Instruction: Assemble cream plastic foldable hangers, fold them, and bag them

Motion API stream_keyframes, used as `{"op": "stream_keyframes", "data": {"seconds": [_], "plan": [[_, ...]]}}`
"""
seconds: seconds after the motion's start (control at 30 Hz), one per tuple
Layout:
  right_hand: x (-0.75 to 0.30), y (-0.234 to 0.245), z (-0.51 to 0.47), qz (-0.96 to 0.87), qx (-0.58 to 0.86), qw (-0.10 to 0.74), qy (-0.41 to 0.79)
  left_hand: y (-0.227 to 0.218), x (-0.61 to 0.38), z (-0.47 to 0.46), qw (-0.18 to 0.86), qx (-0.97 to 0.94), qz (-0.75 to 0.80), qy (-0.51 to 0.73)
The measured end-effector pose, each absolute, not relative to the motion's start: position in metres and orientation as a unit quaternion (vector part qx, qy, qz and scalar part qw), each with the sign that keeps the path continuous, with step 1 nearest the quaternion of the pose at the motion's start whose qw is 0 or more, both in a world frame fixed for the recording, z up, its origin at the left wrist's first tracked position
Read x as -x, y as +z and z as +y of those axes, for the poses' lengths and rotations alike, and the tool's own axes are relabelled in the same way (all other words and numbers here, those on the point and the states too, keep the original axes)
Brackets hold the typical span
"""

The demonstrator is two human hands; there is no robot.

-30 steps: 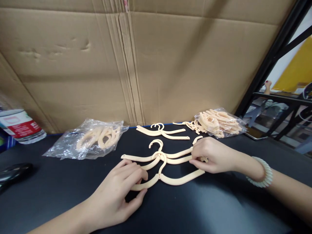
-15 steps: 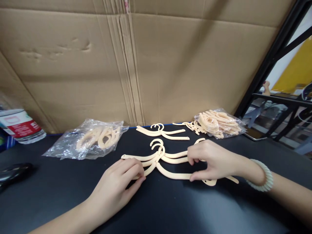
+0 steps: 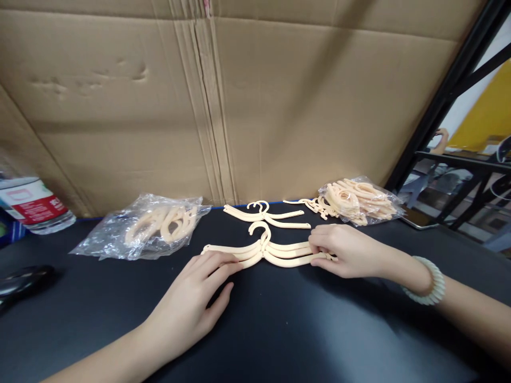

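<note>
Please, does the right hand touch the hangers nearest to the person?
Touching. The head view shows it: the right hand has its thumb and fingers at the right ends of the nearest hangers, gripping them.

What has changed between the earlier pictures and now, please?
The nearest hanger slid away from the person, close to the hangers behind. The left hand moved its thumb off it; the right hand pinches their right ends. The far hangers, left bag and bottle stayed put.
</note>
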State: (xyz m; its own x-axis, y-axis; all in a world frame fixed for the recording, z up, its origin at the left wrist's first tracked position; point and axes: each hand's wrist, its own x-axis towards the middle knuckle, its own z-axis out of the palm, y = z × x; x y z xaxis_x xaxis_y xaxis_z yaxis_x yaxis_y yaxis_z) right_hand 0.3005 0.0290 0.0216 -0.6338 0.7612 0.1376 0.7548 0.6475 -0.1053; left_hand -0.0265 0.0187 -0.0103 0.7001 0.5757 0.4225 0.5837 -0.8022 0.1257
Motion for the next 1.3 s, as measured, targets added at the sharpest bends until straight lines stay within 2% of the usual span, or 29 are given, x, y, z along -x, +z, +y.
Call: {"op": "stream_keyframes", "data": {"seconds": [0.23,0.43,0.67,1.07,1.3], "plan": [[-0.303,0.024,0.029,-0.887,0.45,0.099,-0.02,-0.012,0.028,0.018,-0.005,0.923,-0.31,-0.227],[-0.281,0.013,0.016,-0.923,0.34,0.175,-0.044,-0.011,0.028,0.016,-0.005,0.926,-0.299,-0.231],[-0.247,0.004,-0.017,-0.975,0.198,0.103,0.007,-0.008,0.026,0.013,-0.052,0.945,-0.222,-0.235],[-0.259,0.005,-0.003,-0.967,0.233,0.095,0.045,-0.008,0.026,0.013,-0.038,0.942,-0.24,-0.232],[-0.264,0.003,0.005,-0.952,0.264,0.13,0.083,-0.01,0.025,0.012,-0.063,0.937,-0.247,-0.24]]}}
